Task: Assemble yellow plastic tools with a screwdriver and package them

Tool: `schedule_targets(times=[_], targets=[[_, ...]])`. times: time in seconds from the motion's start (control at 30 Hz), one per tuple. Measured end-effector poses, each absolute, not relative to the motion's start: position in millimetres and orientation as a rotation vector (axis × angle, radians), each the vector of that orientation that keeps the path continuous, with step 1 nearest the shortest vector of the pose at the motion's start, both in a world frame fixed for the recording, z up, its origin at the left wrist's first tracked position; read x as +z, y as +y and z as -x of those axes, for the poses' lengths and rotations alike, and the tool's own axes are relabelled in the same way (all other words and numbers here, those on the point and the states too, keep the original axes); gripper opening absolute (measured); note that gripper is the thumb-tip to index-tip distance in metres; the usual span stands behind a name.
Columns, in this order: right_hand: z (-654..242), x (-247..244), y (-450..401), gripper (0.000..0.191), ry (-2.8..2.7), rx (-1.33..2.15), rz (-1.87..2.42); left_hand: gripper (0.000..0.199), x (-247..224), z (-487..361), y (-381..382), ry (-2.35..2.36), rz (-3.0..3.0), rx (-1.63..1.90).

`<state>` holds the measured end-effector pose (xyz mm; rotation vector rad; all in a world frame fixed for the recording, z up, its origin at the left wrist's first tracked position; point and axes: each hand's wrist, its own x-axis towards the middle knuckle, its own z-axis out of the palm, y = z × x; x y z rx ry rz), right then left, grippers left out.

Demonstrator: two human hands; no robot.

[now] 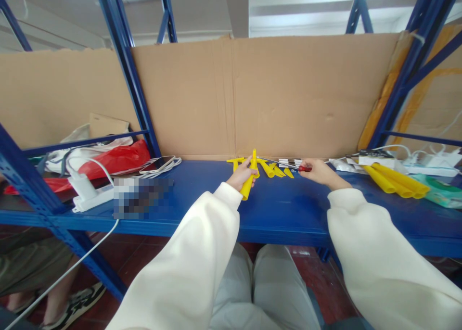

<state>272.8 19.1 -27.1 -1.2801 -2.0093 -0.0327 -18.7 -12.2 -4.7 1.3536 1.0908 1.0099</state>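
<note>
My left hand [239, 174] is wrapped round a yellow tapered tube [247, 189], its wide end tilted toward me and its narrow end up. Closed on the red handle of a screwdriver [305, 168] is my right hand [317, 171]; the thin shaft points left, toward the top of the tube. Whether the tip touches the tube is too small to tell. Just behind my left hand, several yellow pieces [266, 168] lie along the back of the blue shelf [281, 209], with small flat yellow parts [288, 172] beside them.
Yellow tubes [393, 181] lie at the right, near a green packet [438, 190] and a white box [376, 159]. A white power strip [94, 198], cables and a red bag [115, 159] are at the left. Cardboard [306, 94] stands behind; blue posts [132, 80] flank it.
</note>
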Motion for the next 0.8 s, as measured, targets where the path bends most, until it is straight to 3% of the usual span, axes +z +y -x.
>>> schedule_targets(times=[0.8], targets=[[-266,-43,27,0.032,-2.062,0.055,1.357,0.081,-14,21,2,1.278,-1.332,0.913]])
